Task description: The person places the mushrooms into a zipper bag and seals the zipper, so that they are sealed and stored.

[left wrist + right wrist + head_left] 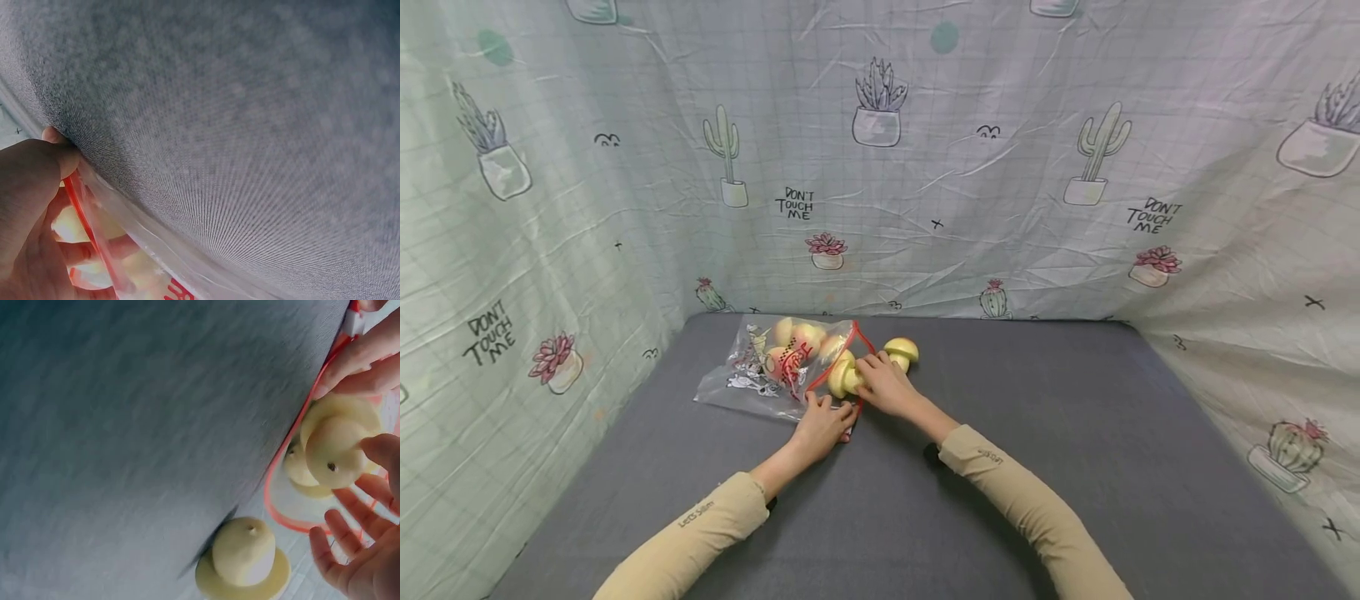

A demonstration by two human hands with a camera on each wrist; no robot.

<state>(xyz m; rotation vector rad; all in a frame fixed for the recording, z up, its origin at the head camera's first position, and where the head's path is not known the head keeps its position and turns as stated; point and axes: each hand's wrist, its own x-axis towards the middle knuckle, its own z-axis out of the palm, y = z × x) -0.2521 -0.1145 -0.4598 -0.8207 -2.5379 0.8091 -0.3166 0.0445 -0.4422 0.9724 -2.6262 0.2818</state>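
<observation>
The clear zip bag (pixel 775 367) w/ red zipper rim lay on the grey mat (pixel 1037 467) at approx 11 o'clock from the hands, its mouth opening toward 3 o'clock. The left hand (pixel 822 425) pinched the near lip of the mouth, thumb on top and fingers under the film, as the left wrist view showed w/ the red rim (pixel 87 219) running between thumb and fingers. The right hand (pixel 886 385) sat at the mouth w/ fingers curled loosely round a pale yellow toy mushroom (pixel 842 377), stem end facing the wrist cam (pixel 334 450); the fingers looked half spread, more cradling than squeezing, so how firm the hold was I cannot tell. A 2nd toy mushroom (pixel 902 350) lay on the mat just outside the bag at 1 o'clock from the right hand, touching nothing. More yellowish pieces showed inside the bag (pixel 801 337). Judgement: the mushrooms looked light, hard, smooth plastic, prob. slippery on the rounded cap and apt to roll, so the best hold would be across the cap rim or round the stem. The bag film looked thin, limp, crinkly; it would sag shut unless held by the stiffer zipper rim.
</observation>
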